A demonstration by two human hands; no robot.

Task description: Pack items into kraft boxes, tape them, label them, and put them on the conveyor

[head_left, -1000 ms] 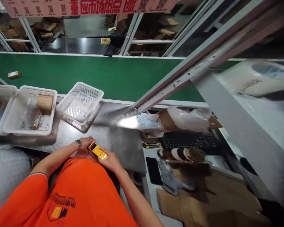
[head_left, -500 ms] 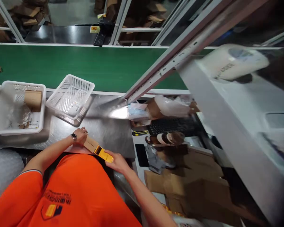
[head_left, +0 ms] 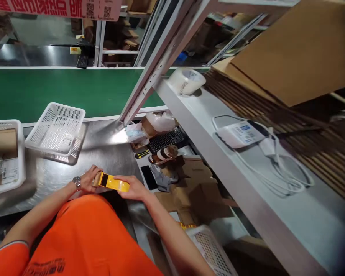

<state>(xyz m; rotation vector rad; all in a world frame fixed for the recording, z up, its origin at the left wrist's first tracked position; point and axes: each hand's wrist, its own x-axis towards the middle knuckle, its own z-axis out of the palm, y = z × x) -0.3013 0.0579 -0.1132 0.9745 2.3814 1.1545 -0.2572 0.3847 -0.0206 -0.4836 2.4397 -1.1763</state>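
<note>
Both my hands hold a small yellow box (head_left: 115,182) over the near edge of the steel worktop (head_left: 103,149). My left hand (head_left: 90,180), with a wristwatch on the wrist, grips the brown left end of the box. My right hand (head_left: 133,188) is closed on the yellow right end. The box lies roughly level, just in front of my orange shirt.
An empty white basket (head_left: 57,130) stands tilted on the worktop, another basket with a carton (head_left: 5,153) at the left edge. Behind runs a green conveyor belt (head_left: 60,90). Right of me are a keyboard (head_left: 166,138), a phone (head_left: 148,177), cardboard scraps, a shelf with a tape roll (head_left: 186,80) and flat cartons (head_left: 290,50).
The view has swung to the right, bringing the shelf and flat cartons into sight. The yellow box has slid further out of its brown sleeve between my hands.
</note>
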